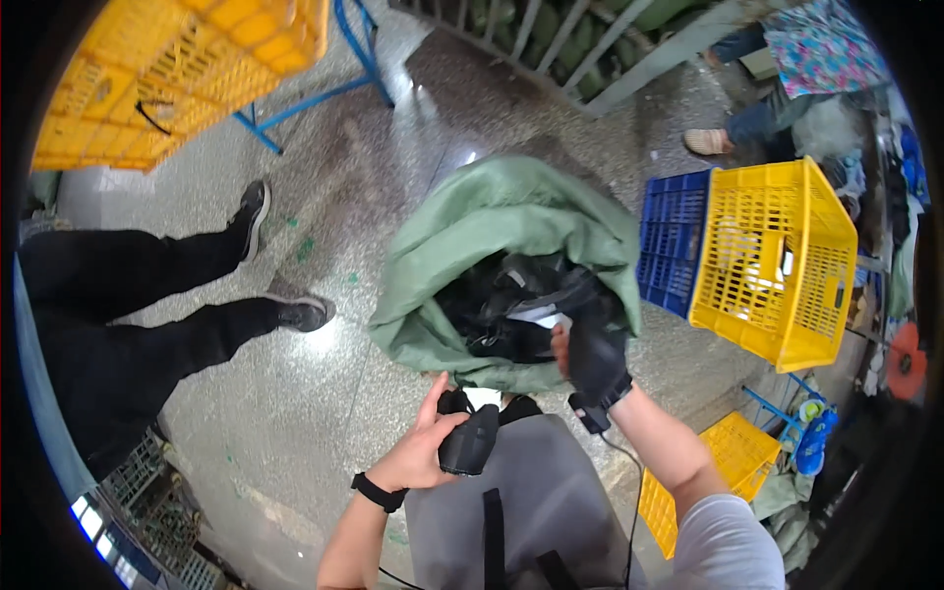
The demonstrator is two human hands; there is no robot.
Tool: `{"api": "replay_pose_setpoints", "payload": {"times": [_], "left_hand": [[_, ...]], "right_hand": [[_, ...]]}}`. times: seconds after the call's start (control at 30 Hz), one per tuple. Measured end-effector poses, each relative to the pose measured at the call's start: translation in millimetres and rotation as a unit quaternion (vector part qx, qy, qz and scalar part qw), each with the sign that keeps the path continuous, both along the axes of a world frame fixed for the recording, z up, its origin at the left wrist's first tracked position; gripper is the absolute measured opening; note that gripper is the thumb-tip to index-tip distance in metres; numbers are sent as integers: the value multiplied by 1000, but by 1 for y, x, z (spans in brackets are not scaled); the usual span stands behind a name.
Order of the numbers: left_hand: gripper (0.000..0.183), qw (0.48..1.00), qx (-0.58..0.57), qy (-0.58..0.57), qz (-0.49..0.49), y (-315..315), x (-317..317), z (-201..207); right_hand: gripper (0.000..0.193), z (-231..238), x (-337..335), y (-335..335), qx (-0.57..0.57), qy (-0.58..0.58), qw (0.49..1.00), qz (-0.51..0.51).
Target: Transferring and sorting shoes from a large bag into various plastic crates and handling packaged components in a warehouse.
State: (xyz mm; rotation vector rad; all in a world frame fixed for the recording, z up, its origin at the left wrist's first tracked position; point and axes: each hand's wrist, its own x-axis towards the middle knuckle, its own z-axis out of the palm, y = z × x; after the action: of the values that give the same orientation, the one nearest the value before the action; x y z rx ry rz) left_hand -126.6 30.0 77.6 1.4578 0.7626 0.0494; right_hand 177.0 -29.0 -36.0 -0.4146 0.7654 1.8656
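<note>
Black piece [469,444], clamped in the left hand [418,452], is out of the green sack [501,197], just beside its near rim; black items [501,280] still fill it. The right hand [595,362], apart, is at the sack's mouth, its grip impossible to tell.

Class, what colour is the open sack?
The sack is dull green, best seen in the head view.

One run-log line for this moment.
left hand: holds black piece; right hand: gloved, at sack mouth, grip unclear; sack: green, open, black items inside; blue crate: right of sack
</note>
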Motion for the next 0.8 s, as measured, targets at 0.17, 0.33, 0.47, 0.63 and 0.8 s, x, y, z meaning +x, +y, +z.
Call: {"api": "replay_pose_setpoints", "payload": {"times": [0.17,0.33,0.47,0.63,0.8], "left_hand": [[66,991,90,-8,-102,36,44,49],[67,979,55,-88,-177,73,102,77],[81,931,-202,-179,-244,107,139,90],[84,929,-304,-207,-52,112,160,106],[70,898,-50,-240,365,129,117,191]], "right_hand": [[22,102,-45,-44,121,378,894,-207],[14,184,-78,-67,169,532,745,-366],[15,186,-61,-71,377,565,685,-265],[24,184,19,-97,411,427,780,-202],[29,223,209,-167,293,47,919,-260]]}}
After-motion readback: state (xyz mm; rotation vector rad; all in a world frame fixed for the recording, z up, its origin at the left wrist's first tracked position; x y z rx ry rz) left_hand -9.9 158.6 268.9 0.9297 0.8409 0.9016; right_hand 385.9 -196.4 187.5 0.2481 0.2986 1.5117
